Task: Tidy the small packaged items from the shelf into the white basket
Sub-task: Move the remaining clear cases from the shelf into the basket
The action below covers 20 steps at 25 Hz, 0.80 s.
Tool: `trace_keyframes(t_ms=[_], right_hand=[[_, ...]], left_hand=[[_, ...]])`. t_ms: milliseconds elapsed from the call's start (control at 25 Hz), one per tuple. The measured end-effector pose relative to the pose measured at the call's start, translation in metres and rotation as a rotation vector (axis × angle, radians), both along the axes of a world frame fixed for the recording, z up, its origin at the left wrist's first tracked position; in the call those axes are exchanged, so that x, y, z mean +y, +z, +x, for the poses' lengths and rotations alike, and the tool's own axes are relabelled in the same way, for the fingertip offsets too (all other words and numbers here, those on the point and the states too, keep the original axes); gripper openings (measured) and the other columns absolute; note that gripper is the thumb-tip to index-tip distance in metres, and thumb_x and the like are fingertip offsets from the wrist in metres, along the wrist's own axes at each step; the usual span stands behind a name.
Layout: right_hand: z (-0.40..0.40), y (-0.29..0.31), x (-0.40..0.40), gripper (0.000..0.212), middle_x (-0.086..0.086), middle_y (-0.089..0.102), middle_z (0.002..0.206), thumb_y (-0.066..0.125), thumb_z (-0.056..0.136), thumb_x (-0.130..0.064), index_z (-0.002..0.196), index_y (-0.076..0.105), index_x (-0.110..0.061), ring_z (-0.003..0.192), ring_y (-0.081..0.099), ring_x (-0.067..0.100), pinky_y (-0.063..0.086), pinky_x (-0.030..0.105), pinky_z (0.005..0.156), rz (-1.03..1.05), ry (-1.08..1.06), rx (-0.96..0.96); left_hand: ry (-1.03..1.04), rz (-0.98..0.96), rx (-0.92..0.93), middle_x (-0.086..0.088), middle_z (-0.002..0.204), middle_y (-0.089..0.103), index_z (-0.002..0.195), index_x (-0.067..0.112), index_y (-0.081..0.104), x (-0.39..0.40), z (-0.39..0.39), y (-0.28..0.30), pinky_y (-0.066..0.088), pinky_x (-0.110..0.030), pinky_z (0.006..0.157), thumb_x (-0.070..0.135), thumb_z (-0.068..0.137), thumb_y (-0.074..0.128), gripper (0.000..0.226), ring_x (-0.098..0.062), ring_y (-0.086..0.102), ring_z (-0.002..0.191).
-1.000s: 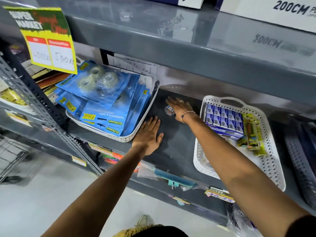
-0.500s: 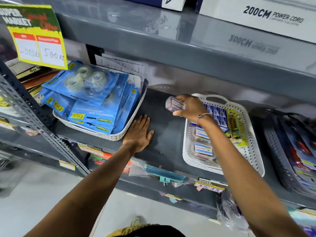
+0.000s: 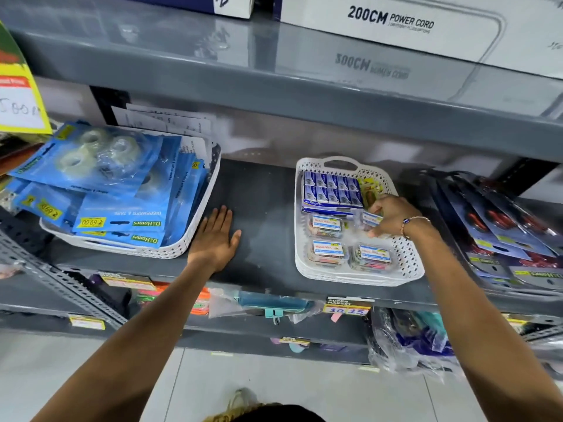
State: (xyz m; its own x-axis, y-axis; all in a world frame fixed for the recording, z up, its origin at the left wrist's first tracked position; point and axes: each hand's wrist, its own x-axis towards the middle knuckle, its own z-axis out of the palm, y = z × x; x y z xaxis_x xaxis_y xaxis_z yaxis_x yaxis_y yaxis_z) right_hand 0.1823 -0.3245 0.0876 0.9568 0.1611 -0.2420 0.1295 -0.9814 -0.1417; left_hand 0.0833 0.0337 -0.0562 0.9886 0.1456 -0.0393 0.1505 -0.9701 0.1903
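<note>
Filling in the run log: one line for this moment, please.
right hand: holding small clear labelled box over white perforated plastic basket | left hand: flat on grey shelf | placement: not yet released

We see two baskets on the shelf [image 3: 265, 190] — basket [image 3: 405, 263] right, second basket [image 3: 182, 248] left, well apart. Left hand [image 3: 214, 236] lies flat on the shelf between them, just beside the second basket. Right hand [image 3: 393, 216] is over the basket, holding a packet [image 3: 370, 219]. In the basket: boxes [image 3: 330, 190] at back, three packs [image 3: 347, 248] in front. Tape cards [image 3: 100, 184] are stacked in the second basket — carton [image 3: 396, 22] on the shelf above.
</note>
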Motion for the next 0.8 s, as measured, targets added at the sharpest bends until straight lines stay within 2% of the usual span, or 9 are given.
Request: trace_keyframes(t_ms=[80,160,240,360,440,560,800], right_hand=[[-0.001,-0.013,0.003,0.052,0.004,0.068,0.106,0.089,0.053,-0.027,0.098,0.069,-0.013,0.098,0.063,0.025,0.053,0.036,0.089,-0.051,0.023,0.026],[0.000,-0.024,0.008,0.044,0.006,0.069,0.099,0.086,0.055,-0.027,0.092,0.068,-0.011,0.091,0.064,0.024,0.054,0.031,0.081,-0.094,0.051,0.049],[0.001,-0.030,0.011,0.037,0.002,0.065,0.098,0.084,0.060,-0.022,0.092,0.066,-0.020,0.090,0.061,0.022,0.050,0.026,0.077,-0.089,0.062,0.072],[0.006,-0.035,0.013,0.052,0.006,0.065,0.111,0.080,0.069,-0.011,0.118,0.062,-0.013,0.103,0.061,0.025,0.049,0.028,0.088,-0.102,0.079,0.117],[0.007,-0.035,0.013,0.059,0.008,0.062,0.107,0.078,0.073,-0.009,0.128,0.055,-0.011,0.098,0.059,0.024,0.044,0.025,0.082,-0.084,0.093,0.165],[0.007,-0.035,0.012,0.060,0.002,0.055,0.095,0.077,0.075,-0.011,0.130,0.053,-0.011,0.088,0.053,0.018,0.039,0.023,0.077,-0.022,0.097,0.190],[0.008,-0.040,0.006,0.055,0.001,0.058,0.092,0.079,0.073,-0.010,0.124,0.057,-0.010,0.086,0.056,0.018,0.042,0.024,0.079,0.020,0.068,0.152]], left_hand=[[-0.002,0.006,-0.001,-0.003,0.162,-0.002,0.152,0.013,0.002,0.001,0.000,-0.001,0.000,-0.035,0.122,0.044,0.100,0.016,0.063,-0.018,-0.003,0.149],[-0.003,0.015,0.002,-0.003,0.162,-0.003,0.152,0.013,0.001,0.001,-0.001,0.000,0.000,-0.035,0.122,0.045,0.100,0.015,0.063,-0.018,-0.004,0.149],[0.000,0.018,0.001,-0.003,0.162,-0.003,0.152,0.013,0.000,0.000,0.000,-0.001,-0.001,-0.035,0.122,0.045,0.100,0.015,0.063,-0.018,-0.004,0.149],[0.001,0.021,0.007,-0.002,0.162,-0.004,0.152,0.014,0.000,0.001,0.000,-0.001,-0.001,-0.035,0.122,0.045,0.100,0.015,0.063,-0.018,-0.004,0.149],[0.003,0.022,0.006,-0.002,0.162,-0.004,0.152,0.014,-0.001,0.001,0.001,-0.002,-0.001,-0.035,0.121,0.045,0.099,0.015,0.063,-0.018,-0.004,0.149],[0.000,0.022,0.012,-0.002,0.162,-0.004,0.152,0.014,-0.001,0.002,0.001,-0.002,-0.001,-0.035,0.121,0.046,0.099,0.014,0.064,-0.018,-0.005,0.149],[0.000,0.029,0.012,-0.002,0.162,-0.005,0.152,0.014,-0.001,0.002,0.001,-0.002,-0.001,-0.036,0.121,0.046,0.099,0.014,0.063,-0.018,-0.005,0.149]])
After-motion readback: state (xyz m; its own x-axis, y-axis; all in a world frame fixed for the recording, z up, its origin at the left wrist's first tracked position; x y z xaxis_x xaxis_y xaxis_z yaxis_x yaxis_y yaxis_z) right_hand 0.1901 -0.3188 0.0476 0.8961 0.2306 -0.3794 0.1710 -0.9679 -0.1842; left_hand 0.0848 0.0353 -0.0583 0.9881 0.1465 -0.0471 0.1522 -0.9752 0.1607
